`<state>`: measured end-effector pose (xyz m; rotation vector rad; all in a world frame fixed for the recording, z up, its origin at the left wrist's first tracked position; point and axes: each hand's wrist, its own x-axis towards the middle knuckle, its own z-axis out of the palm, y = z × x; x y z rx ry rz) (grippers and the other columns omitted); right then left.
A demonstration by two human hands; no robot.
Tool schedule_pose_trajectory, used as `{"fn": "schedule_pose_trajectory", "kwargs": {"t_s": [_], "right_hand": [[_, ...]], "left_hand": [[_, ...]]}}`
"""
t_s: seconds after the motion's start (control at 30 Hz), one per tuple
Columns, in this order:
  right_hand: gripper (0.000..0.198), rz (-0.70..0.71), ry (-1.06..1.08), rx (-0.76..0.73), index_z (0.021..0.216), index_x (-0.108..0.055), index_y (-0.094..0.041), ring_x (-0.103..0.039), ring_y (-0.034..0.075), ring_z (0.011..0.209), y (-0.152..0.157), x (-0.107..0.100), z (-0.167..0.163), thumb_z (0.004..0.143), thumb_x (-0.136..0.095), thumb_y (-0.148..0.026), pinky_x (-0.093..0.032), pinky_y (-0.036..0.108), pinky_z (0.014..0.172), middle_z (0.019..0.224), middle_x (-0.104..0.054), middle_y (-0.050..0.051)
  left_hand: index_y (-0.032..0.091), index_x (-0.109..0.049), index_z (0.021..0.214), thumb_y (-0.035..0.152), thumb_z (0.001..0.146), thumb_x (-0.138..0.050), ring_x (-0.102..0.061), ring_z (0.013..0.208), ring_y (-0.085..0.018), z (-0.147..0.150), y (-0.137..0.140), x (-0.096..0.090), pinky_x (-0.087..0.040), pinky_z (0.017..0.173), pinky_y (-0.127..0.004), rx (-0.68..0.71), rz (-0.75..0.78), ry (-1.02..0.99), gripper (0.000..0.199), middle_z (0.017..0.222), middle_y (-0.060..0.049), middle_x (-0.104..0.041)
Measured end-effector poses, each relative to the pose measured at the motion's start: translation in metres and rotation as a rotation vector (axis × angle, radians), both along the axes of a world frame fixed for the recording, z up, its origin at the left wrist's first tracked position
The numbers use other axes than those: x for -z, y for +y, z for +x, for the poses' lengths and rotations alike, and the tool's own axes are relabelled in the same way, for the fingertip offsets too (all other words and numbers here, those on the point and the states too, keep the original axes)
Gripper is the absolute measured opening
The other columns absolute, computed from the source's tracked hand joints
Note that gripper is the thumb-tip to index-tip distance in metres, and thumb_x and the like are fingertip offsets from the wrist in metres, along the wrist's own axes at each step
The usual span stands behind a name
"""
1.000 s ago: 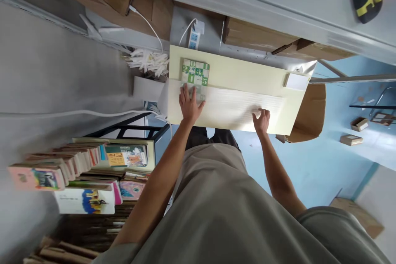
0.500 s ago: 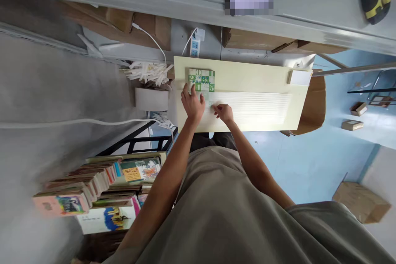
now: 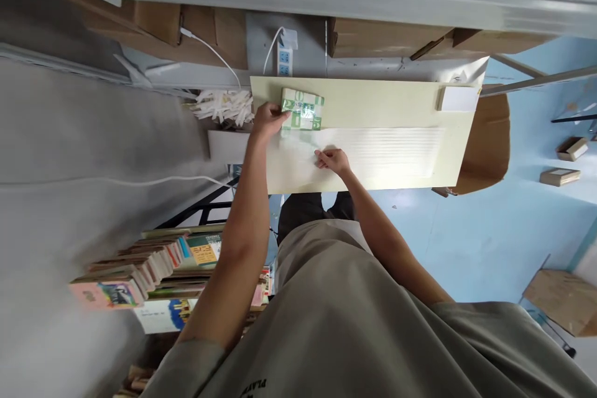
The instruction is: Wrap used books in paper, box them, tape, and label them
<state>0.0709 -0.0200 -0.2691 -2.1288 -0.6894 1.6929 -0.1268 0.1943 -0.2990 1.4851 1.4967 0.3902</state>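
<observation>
A green-and-white patterned book [image 3: 302, 111] lies near the left end of a pale yellow board [image 3: 373, 96], with bright glare on its cover. My left hand [image 3: 271, 119] is at its left edge, thumb on the cover and fingers curled beside it, gripping the book. Below the book is a pale, shiny, see-through sheet [image 3: 298, 152], with a row of white lined strips [image 3: 387, 149] to its right. My right hand [image 3: 332, 160] is over this sheet, fingers pinched closed. What they hold is too small to make out.
A small white block [image 3: 458, 99] sits at the board's right end. Beyond the board are a power strip [image 3: 285, 59], cardboard boxes [image 3: 392, 40] and a grey beam [image 3: 233, 3]. Paper scraps [image 3: 224, 107] are piled at left. Stacked books [image 3: 140, 267] stand lower left; an open carton [image 3: 487, 137] is at right.
My left hand has moved left and up, from the book's lower edge to its left edge. Glare now covers the book's cover. My right hand stays pinched below it. The camera view has shifted.
</observation>
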Motion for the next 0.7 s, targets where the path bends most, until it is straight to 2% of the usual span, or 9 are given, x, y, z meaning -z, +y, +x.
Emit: {"fn": "schedule_pose_trajectory", "kwargs": {"t_s": [0.07,0.13,0.23,0.3,0.37,0.43,0.53,0.63,0.7], "right_hand": [[0.060,0.018,-0.004,-0.018,0.070,-0.077,-0.025,-0.092,0.022,0.094,0.000,-0.001,0.001,0.110,-0.076,-0.070,-0.070,0.026,0.089,0.081,-0.090,0.002],[0.063,0.036,0.012,-0.031,0.070,-0.077,-0.025,-0.092,0.022,0.095,0.000,-0.001,0.001,0.111,-0.073,-0.072,-0.070,0.028,0.094,0.080,-0.089,0.002],[0.065,0.055,0.085,-0.038,0.071,-0.076,-0.024,-0.089,0.019,0.091,0.003,0.002,-0.001,0.115,-0.068,-0.072,-0.067,0.030,0.100,0.081,-0.089,0.001],[0.063,0.065,0.236,0.006,0.074,-0.076,-0.021,-0.086,0.016,0.087,0.005,0.005,0.002,0.116,-0.069,-0.068,-0.067,0.030,0.101,0.082,-0.088,0.002],[0.057,0.083,0.404,0.081,0.084,-0.079,-0.018,-0.085,0.015,0.091,0.006,0.008,0.014,0.117,-0.069,-0.064,-0.066,0.030,0.102,0.092,-0.091,0.003],[0.054,0.126,0.489,0.161,0.105,-0.082,-0.018,-0.085,0.015,0.109,-0.002,0.008,0.042,0.119,-0.065,-0.067,-0.064,0.030,0.111,0.117,-0.093,0.005],[0.075,0.261,0.486,0.268,0.136,-0.079,-0.023,-0.079,0.020,0.138,-0.034,-0.004,0.111,0.113,-0.053,-0.089,-0.060,0.035,0.124,0.147,-0.086,0.007],[0.098,0.366,0.414,0.313,0.146,-0.078,-0.026,-0.079,0.031,0.139,-0.085,-0.027,0.187,0.100,-0.046,-0.107,-0.065,0.048,0.119,0.142,-0.087,0.011],[0.098,0.403,0.348,0.331,0.149,-0.078,-0.029,-0.082,0.033,0.133,-0.120,-0.039,0.227,0.097,-0.052,-0.108,-0.068,0.052,0.115,0.136,-0.088,0.011]], "left_hand": [[0.023,-0.070,0.094,0.062,0.083,-0.094,-0.084,0.100,-0.030,0.011,-0.003,-0.015,-0.068,0.098,-0.044,-0.032,0.067,0.013,0.047,0.095,-0.006,-0.081],[0.023,-0.070,0.106,0.065,0.090,-0.092,-0.084,0.108,-0.028,0.027,-0.013,-0.040,-0.066,0.107,-0.047,-0.035,0.173,0.029,0.051,0.103,-0.005,-0.080],[0.024,-0.067,0.120,0.065,0.102,-0.084,-0.081,0.125,-0.029,0.054,-0.034,-0.093,-0.060,0.118,-0.052,0.003,0.323,0.045,0.047,0.119,-0.006,-0.078],[0.028,-0.066,0.120,0.059,0.103,-0.086,-0.077,0.128,-0.029,0.071,-0.051,-0.129,-0.059,0.119,-0.051,0.039,0.437,0.061,0.041,0.127,-0.007,-0.077],[0.029,-0.066,0.123,0.057,0.105,-0.084,-0.076,0.123,-0.028,0.085,-0.066,-0.158,-0.061,0.115,-0.049,0.055,0.558,0.061,0.038,0.126,-0.007,-0.077],[0.028,-0.065,0.128,0.066,0.108,-0.079,-0.077,0.117,-0.025,0.097,-0.081,-0.172,-0.063,0.112,-0.046,0.051,0.596,-0.036,0.045,0.123,-0.006,-0.075],[0.027,-0.066,0.124,0.084,0.099,-0.081,-0.079,0.117,-0.024,0.118,-0.110,-0.164,-0.064,0.114,-0.043,-0.013,0.432,-0.311,0.065,0.120,-0.004,-0.076],[0.027,-0.072,0.116,0.086,0.087,-0.092,-0.081,0.123,-0.027,0.151,-0.152,-0.129,-0.067,0.113,-0.045,-0.089,0.125,-0.471,0.068,0.116,-0.003,-0.081],[0.025,-0.076,0.113,0.083,0.086,-0.094,-0.084,0.120,-0.029,0.179,-0.186,-0.100,-0.070,0.106,-0.044,-0.126,-0.054,-0.524,0.066,0.111,-0.005,-0.084]]}}
